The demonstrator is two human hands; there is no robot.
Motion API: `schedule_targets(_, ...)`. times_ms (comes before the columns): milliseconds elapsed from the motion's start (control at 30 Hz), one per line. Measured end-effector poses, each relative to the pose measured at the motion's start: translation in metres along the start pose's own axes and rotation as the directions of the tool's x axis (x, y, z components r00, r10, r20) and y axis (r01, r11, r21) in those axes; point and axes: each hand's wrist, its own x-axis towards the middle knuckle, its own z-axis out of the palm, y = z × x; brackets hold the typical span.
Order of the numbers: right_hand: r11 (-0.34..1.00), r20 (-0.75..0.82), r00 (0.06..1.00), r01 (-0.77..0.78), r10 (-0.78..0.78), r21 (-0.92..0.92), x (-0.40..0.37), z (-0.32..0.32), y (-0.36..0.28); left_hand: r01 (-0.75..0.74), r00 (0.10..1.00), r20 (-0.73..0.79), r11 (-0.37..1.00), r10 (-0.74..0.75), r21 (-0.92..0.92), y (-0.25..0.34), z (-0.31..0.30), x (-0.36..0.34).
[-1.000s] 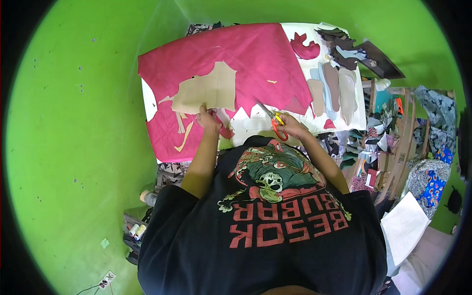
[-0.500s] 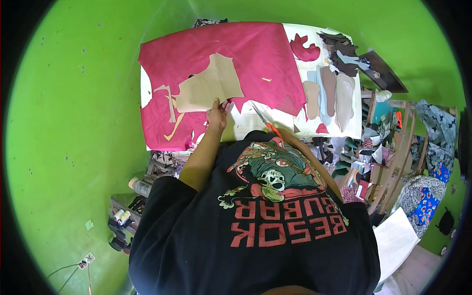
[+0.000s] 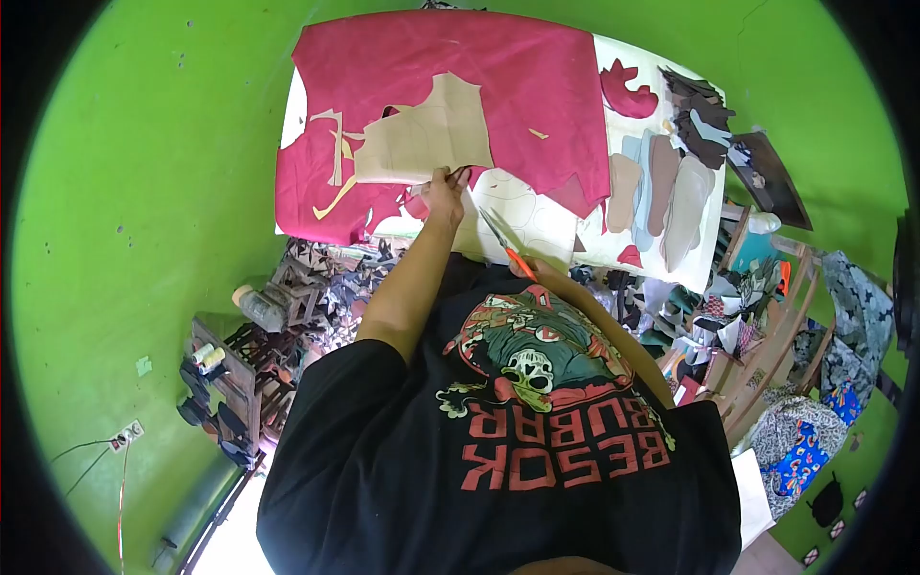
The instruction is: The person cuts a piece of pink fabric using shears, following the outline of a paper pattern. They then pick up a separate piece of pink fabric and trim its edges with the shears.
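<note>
My left hand (image 3: 447, 197) is closed at the near edge of the red sheet (image 3: 537, 86), its thumb and fingers pinching that edge just below the tan piece (image 3: 431, 129). The tan piece lies flat on the red sheet. Scissors (image 3: 517, 261) with orange handles are in my right hand (image 3: 541, 276), close to my body. Their blades point away from me and to the left, over the white surface, apart from the red sheet. Part of my right hand is hidden by the handles and my shirt.
Several cut pieces in tan, light blue and brown (image 3: 661, 182) lie on the white tabletop (image 3: 589, 240) at right. Dark pieces (image 3: 704, 129) are heaped behind them. Scraps (image 3: 331, 278) fill the space below the table, and a wooden rack (image 3: 767, 326) stands at right.
The view has shifted, so the table appears higher and further right. The scissors have come slightly left and nearer to me relative to the table. My left hand stays at the sheet's edge.
</note>
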Motion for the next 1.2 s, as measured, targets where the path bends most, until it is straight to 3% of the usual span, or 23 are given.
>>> schedule_targets(133,0.995,0.116,0.990,0.089,-0.084,-0.037,-0.003,-0.006,-0.013,0.070,0.989,0.135,0.996,-0.062,-0.052,-0.004,0.003,-0.021)
schedule_targets(200,0.996,-0.067,0.994,0.086,-0.086,-0.014,-0.010,-0.002,-0.021,0.014,0.996,0.086,1.000,-0.013,-0.002,-0.006,0.010,-0.025)
schedule_targets(300,0.996,-0.157,0.987,0.018,-0.032,-0.091,-0.007,-0.001,-0.030,-0.020,1.000,0.014,0.995,0.018,0.095,-0.007,0.020,-0.020)
schedule_targets(333,0.998,-0.056,0.997,0.053,-0.055,-0.029,-0.005,-0.005,-0.035,-0.005,1.000,-0.019,0.990,0.008,0.142,-0.007,0.021,-0.020)
schedule_targets(367,0.998,-0.057,0.997,0.041,-0.044,-0.037,-0.007,-0.001,-0.038,0.011,0.998,-0.056,0.982,0.000,0.190,-0.007,0.019,-0.020)
schedule_targets(433,0.998,-0.222,0.975,0.008,-0.020,-0.056,-0.003,0.013,-0.049,0.051,0.998,-0.041,0.974,-0.043,0.219,0.002,0.017,-0.023)
schedule_targets(567,0.998,-0.200,0.979,0.043,-0.032,0.053,0.017,0.023,-0.062,0.143,0.990,-0.042,0.952,-0.137,0.271,0.008,0.013,-0.011)
schedule_targets(633,0.982,-0.328,0.944,-0.018,-0.044,-0.186,0.024,0.039,-0.067,0.142,0.989,-0.077,0.946,-0.125,0.292,0.013,0.022,-0.023)
schedule_targets(767,0.959,-0.300,0.951,-0.018,-0.070,-0.282,0.059,0.038,-0.018,0.103,0.994,-0.001,0.933,-0.110,0.346,0.010,0.008,-0.013)
schedule_targets(833,0.978,-0.336,0.939,0.002,-0.074,-0.209,0.071,0.046,-0.017,0.076,0.994,0.050,0.929,-0.100,0.363,-0.001,-0.006,-0.006)
schedule_targets(900,0.999,-0.298,0.954,0.025,-0.016,0.024,0.071,0.050,-0.020,0.082,0.993,0.046,0.916,-0.109,0.393,-0.006,-0.010,0.002)
schedule_targets(933,0.990,-0.299,0.950,0.117,-0.087,0.084,0.070,0.056,-0.024,0.084,0.993,0.048,0.914,-0.112,0.397,-0.005,-0.010,0.003)
schedule_targets(1067,0.994,-0.281,0.959,0.069,-0.043,0.080,0.058,0.062,-0.041,0.146,0.986,0.024,0.924,-0.165,0.352,0.012,0.006,-0.013)
schedule_targets(1133,0.999,-0.551,0.833,-0.043,0.039,0.005,0.049,0.086,-0.098,0.176,0.982,0.008,0.930,-0.188,0.322,0.017,0.011,-0.014)
schedule_targets(1200,0.999,-0.528,0.849,-0.033,0.032,0.006,0.054,0.083,-0.086,0.153,0.983,0.038,0.927,-0.177,0.343,0.018,0.010,-0.016)
